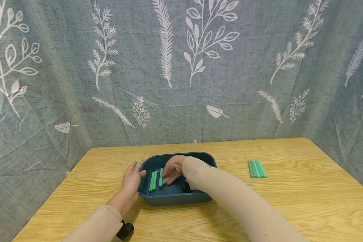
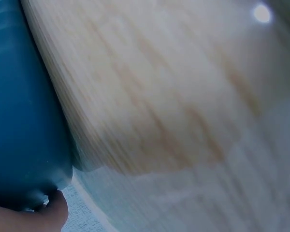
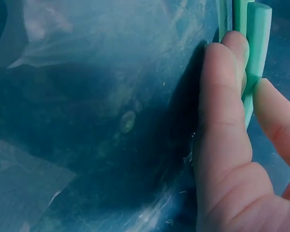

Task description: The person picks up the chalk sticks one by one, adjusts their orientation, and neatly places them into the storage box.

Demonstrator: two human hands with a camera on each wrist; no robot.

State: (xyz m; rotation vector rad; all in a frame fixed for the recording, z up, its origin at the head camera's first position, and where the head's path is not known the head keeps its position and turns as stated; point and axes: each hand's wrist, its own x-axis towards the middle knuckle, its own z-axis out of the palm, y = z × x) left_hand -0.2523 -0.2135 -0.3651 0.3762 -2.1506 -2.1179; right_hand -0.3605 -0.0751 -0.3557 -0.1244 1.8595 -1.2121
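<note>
A dark blue plastic tub (image 1: 178, 200) stands on the table, its wall filling the left of the left wrist view. My left hand (image 1: 131, 178) rests against the tub's left end, fingers extended and thumb over the rim. Inside the tub, my right hand (image 1: 171, 169) pinches a light green, chalk-like stick (image 3: 257, 38) between thumb and fingers. Just left of that hand lies a teal stick (image 1: 161, 178). Further left, two brighter green sticks (image 1: 152, 181) lie side by side on the tub's floor. The right forearm hides part of the tub's right end.
On the wooden table (image 1: 290, 201), right of the tub, several green sticks (image 1: 257, 169) lie in a tight row. A grey-green curtain (image 1: 181, 101) with white leaf prints hangs behind the table and at both sides. A black wrist device (image 1: 125, 231) is under the left sleeve.
</note>
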